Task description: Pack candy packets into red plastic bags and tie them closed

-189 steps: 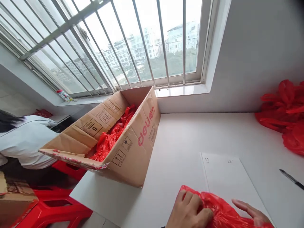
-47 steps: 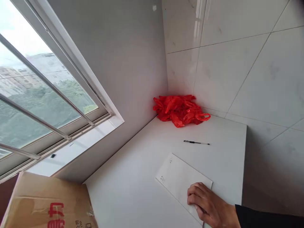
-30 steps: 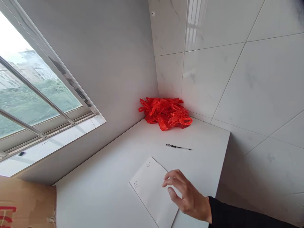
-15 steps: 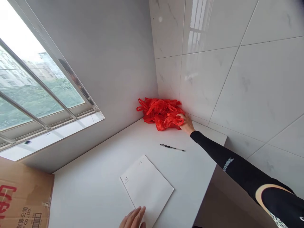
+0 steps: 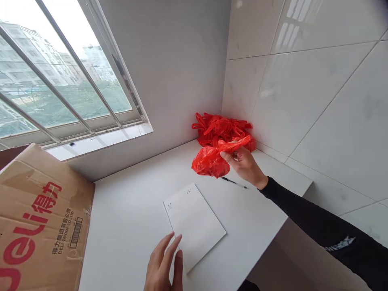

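One red plastic bag [image 5: 210, 162] is off the table, held in front of the heap at the far corner. Its body hangs bunched and rounded to the left of the grip; its upper part stretches rightward over the fingers.

The right hand [image 5: 246, 165] grasps this bag, thumb on the near side, the other fingers partly covered by red film. A black sleeve [image 5: 306, 210] with a pale printed mark covers that arm from the wrist.

Behind the bag lies a pile of red bags [image 5: 220, 126], crumpled, several handle loops visible, set where the grey wall [image 5: 169, 60] meets the tiled wall [image 5: 318, 101]. Whether the held bag touches this pile cannot be determined.

A black pen [image 5: 235, 183] lies just below the bag, one end hidden by it. Nearer is a white pad [image 5: 195, 226], flat, with small handwritten marks along its far edge.

The left hand [image 5: 160, 264] is at the pad's left edge, fingers spread and loosely bent, grasping nothing. Contact between fingertips and pad cannot be confirmed.

All rests on a white table [image 5: 130, 194]. On the left side stands a cardboard box [image 5: 68, 190], printed "deli", its surface scuffed. Beyond it is a barred window [image 5: 69, 72] showing buildings and greenery.
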The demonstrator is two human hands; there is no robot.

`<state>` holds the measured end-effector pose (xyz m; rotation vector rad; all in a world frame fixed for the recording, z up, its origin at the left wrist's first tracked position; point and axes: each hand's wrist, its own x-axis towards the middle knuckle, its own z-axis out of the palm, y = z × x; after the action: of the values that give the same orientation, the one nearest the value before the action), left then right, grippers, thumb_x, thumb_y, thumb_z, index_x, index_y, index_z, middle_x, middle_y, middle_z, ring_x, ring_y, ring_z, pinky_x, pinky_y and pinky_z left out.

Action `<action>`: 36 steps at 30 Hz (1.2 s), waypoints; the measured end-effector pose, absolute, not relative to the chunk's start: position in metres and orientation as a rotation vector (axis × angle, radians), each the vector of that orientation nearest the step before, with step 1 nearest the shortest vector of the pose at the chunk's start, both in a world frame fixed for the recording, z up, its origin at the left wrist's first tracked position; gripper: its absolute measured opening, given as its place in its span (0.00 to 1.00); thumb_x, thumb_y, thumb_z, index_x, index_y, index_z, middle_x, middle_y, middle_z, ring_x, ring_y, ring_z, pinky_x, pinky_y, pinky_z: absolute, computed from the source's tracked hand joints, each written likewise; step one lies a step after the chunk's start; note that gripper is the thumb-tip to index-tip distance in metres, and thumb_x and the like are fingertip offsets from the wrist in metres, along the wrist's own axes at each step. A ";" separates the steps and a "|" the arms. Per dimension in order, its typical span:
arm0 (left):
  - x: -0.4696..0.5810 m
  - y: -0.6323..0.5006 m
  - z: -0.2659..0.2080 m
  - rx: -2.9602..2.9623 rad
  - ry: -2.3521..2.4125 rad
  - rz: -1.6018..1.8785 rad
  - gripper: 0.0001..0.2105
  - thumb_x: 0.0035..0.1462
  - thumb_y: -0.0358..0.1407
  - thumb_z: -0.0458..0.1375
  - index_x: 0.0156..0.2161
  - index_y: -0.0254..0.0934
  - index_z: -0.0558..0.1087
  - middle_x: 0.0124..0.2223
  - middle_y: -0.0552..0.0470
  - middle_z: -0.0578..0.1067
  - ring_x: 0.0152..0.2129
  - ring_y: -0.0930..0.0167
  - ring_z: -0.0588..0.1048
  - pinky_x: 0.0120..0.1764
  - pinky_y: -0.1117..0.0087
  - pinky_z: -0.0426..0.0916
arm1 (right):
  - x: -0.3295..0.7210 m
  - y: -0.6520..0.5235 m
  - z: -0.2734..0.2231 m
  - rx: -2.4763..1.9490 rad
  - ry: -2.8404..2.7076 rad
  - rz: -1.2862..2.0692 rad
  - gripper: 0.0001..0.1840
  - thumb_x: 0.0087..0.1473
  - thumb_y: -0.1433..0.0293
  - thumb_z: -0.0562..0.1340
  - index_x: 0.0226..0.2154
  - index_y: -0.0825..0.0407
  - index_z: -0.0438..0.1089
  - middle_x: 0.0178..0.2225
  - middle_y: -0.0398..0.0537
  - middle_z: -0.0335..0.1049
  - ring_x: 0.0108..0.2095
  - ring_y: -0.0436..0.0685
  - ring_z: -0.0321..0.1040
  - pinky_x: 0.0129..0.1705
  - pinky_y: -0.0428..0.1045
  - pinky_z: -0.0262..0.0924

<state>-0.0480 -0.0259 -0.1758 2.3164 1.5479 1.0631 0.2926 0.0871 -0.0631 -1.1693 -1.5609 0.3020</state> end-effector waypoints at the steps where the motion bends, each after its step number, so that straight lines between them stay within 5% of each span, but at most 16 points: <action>1: -0.043 -0.027 -0.159 2.233 1.580 1.077 0.18 0.69 0.36 0.53 0.61 0.50 0.71 0.62 0.47 0.72 0.57 0.59 0.74 0.55 0.53 0.73 | 0.277 0.076 -0.062 -1.127 -1.604 0.368 0.12 0.68 0.58 0.60 0.46 0.47 0.73 0.42 0.46 0.74 0.40 0.57 0.72 0.42 0.53 0.70; 8: -0.019 -0.041 -0.090 2.057 1.588 1.139 0.24 0.69 0.39 0.54 0.68 0.50 0.60 0.67 0.47 0.63 0.63 0.61 0.65 0.59 0.56 0.69 | 0.183 0.021 -0.089 -0.749 -1.806 0.813 0.04 0.66 0.68 0.65 0.43 0.48 0.73 0.40 0.45 0.71 0.38 0.54 0.67 0.37 0.51 0.65; 14: -0.041 -0.047 -0.110 1.687 1.660 1.031 0.11 0.67 0.45 0.57 0.51 0.48 0.73 0.53 0.50 0.75 0.50 0.63 0.74 0.52 0.59 0.71 | 0.155 0.008 -0.105 -0.833 -1.780 1.222 0.07 0.67 0.63 0.64 0.41 0.49 0.74 0.40 0.44 0.70 0.37 0.54 0.67 0.39 0.50 0.64; 18: -0.056 -0.051 -0.117 1.487 1.617 1.022 0.13 0.66 0.49 0.58 0.49 0.46 0.73 0.48 0.51 0.77 0.40 0.65 0.77 0.45 0.63 0.72 | 0.156 0.009 -0.102 -0.857 -1.799 1.414 0.07 0.67 0.65 0.64 0.47 0.45 0.73 0.47 0.43 0.71 0.44 0.55 0.69 0.46 0.51 0.64; 23: -0.063 -0.059 -0.123 1.395 1.605 1.008 0.14 0.65 0.50 0.59 0.48 0.44 0.74 0.46 0.51 0.78 0.37 0.67 0.76 0.41 0.67 0.71 | 0.153 0.009 -0.100 -0.927 -1.770 1.427 0.05 0.67 0.67 0.63 0.37 0.49 0.73 0.36 0.41 0.73 0.36 0.53 0.68 0.40 0.50 0.62; 36: -0.080 -0.072 -0.128 1.316 1.662 1.074 0.12 0.60 0.45 0.60 0.44 0.41 0.75 0.43 0.50 0.80 0.34 0.66 0.79 0.34 0.69 0.75 | 0.158 0.016 -0.088 -1.017 -1.557 1.241 0.06 0.67 0.63 0.63 0.40 0.48 0.75 0.36 0.42 0.72 0.33 0.52 0.65 0.37 0.49 0.62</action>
<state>-0.0799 -0.0717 -0.1275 1.3156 1.6624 1.0738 0.1583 0.0161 -0.0883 -1.0168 -1.5569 1.2411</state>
